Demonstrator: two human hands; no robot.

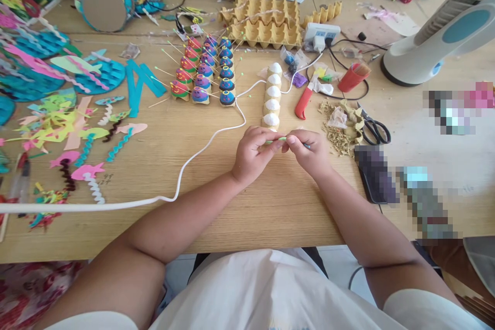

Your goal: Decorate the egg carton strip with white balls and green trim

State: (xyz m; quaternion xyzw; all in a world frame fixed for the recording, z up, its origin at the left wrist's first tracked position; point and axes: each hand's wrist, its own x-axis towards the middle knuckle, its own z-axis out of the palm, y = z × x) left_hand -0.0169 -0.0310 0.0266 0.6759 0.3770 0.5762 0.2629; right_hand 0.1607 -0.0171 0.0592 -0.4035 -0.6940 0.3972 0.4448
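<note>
My left hand [254, 149] and my right hand [309, 149] meet over the table, fingers closed in a pinch. Between their fingertips is a small, thin light-green piece [282, 138]; its material cannot be made out. A bluish tip [307, 146] pokes out beside my right fingers. Just beyond the hands stands a strip of egg-carton cups [273, 92] topped with white. Farther left are rows of painted egg-carton cups [201, 81] in red, purple and blue, with thin, green-tipped sticks poking out.
A white cable [201, 150] crosses the table at left. Paper fish [88, 171] and scraps lie there too. Rightward are a red-handled cutter [304, 103], black scissors [374, 126], a phone [375, 175] and a white fan [433, 36]. Egg cartons [266, 20] sit behind.
</note>
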